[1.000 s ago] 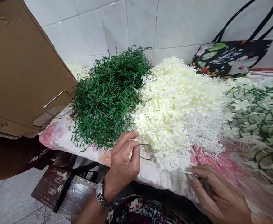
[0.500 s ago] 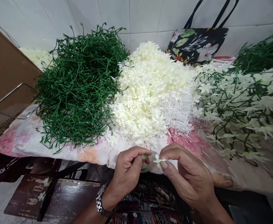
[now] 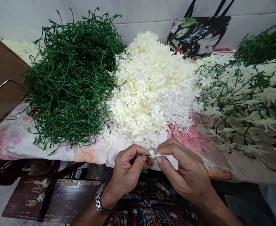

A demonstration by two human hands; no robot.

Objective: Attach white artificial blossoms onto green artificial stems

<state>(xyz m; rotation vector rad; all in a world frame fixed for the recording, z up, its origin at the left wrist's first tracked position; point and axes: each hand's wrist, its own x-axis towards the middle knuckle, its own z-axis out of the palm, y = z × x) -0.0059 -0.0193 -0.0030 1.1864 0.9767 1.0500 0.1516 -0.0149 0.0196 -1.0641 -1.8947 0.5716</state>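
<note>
My left hand (image 3: 128, 166) pinches a green artificial stem, mostly hidden by the fingers; one green tip (image 3: 144, 171) pokes out below them. Between thumb and forefinger my right hand (image 3: 183, 166) grips a small white artificial flower (image 3: 153, 153). Flower and stem tip meet in front of my lap; whether they are joined I cannot tell. Beyond my hands lies a heap of loose cream-white flowers (image 3: 142, 94), with thin white strands (image 3: 179, 108) on its right side. Left of it stands a big tangled pile of green stems (image 3: 69, 84).
White flowers on green stems (image 3: 243, 106) lie to the right, with more green stems (image 3: 265, 44) behind. A black floral bag (image 3: 199, 36) leans by the tiled wall. At left are a cardboard box (image 3: 1, 69) and a metal wire (image 3: 4, 82). Floral cloth (image 3: 62, 153) covers the table.
My hands have come together, bringing the white flower in my right hand against the stem tip in my left. The view has shifted slightly.
</note>
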